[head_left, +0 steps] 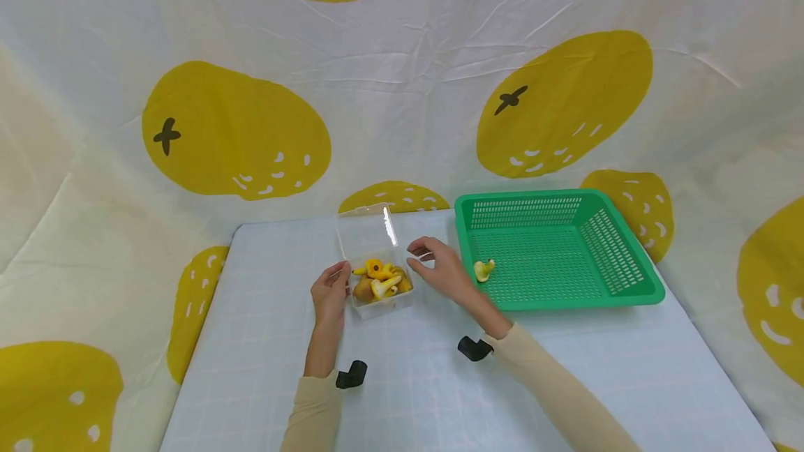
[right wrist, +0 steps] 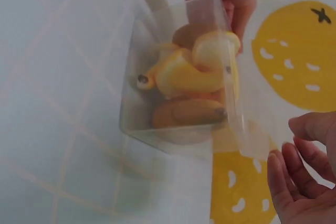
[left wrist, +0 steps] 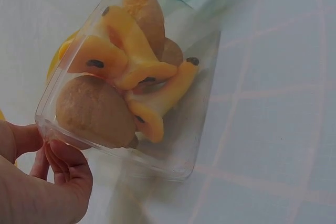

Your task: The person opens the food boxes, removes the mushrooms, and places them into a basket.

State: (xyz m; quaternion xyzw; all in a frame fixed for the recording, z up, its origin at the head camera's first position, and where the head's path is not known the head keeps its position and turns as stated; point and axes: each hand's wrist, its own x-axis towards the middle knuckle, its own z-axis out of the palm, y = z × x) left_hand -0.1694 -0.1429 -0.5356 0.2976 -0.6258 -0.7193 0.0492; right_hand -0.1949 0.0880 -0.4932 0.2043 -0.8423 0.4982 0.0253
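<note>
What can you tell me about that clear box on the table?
The clear box looks like plastic, four-sided, its see-through lid raised at the far side with a bright glint. It appears to rest on the pale table, left of the green basket. Yellow mushroom-like pieces and rounded brown pieces lie inside. The person's left grip holds its left edge.

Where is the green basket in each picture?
Head: the green basket is right of centre.
Left wrist: just a bit of it peeks in near the middle of the top edge.
Right wrist: it isn't in this picture.
Shared landmark: the clear box appears in all three.
</note>
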